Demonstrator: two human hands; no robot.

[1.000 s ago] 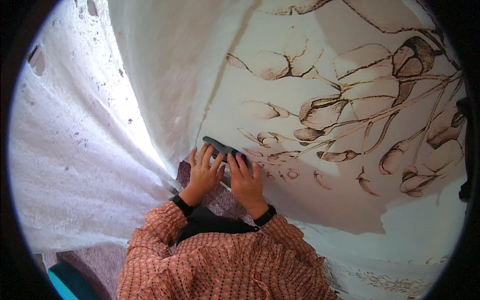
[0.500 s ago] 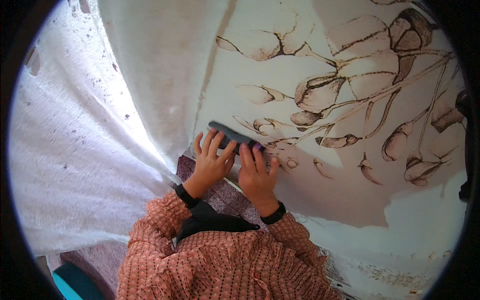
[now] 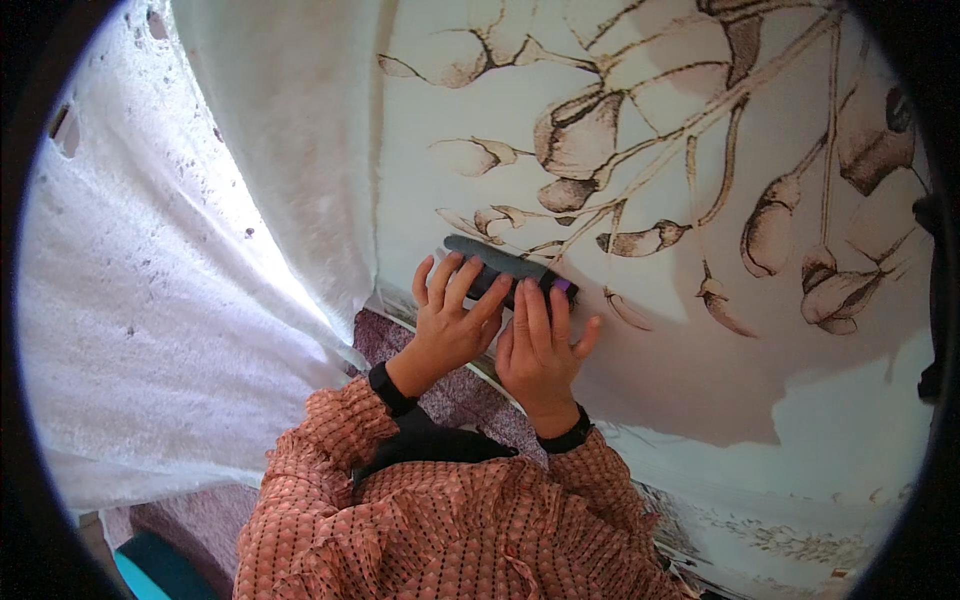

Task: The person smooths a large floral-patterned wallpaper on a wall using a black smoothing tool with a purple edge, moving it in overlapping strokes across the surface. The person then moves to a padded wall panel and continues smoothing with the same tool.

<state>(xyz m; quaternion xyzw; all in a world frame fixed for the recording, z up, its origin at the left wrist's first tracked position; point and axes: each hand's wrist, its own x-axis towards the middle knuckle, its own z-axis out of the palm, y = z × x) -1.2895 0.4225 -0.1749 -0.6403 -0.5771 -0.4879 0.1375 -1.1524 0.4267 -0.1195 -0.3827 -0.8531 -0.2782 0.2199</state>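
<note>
A dark grey, flat, oblong tool (image 3: 492,258) with a purple patch near its right end lies against a white surface (image 3: 420,130) patterned with brown buds and stems. My left hand (image 3: 447,318) holds the tool's left and middle part, fingers bent over its lower edge. Against its right end press the fingers of my right hand (image 3: 540,365), close together, with one digit sticking out to the right. The tool's lower side is partly hidden by my fingers. Black bands circle both wrists.
White curtain-like cloth (image 3: 180,330) hangs on the left with bright light through a gap. Purplish speckled material (image 3: 375,335) shows below the patterned surface's lower edge. A turquoise and dark rounded object (image 3: 150,565) sits at lower left. Dark objects (image 3: 925,385) stand at the right rim.
Both hands and the tool have shifted right across the patterned surface. The pattern appears further left and higher in the picture, so the view has turned too.
</note>
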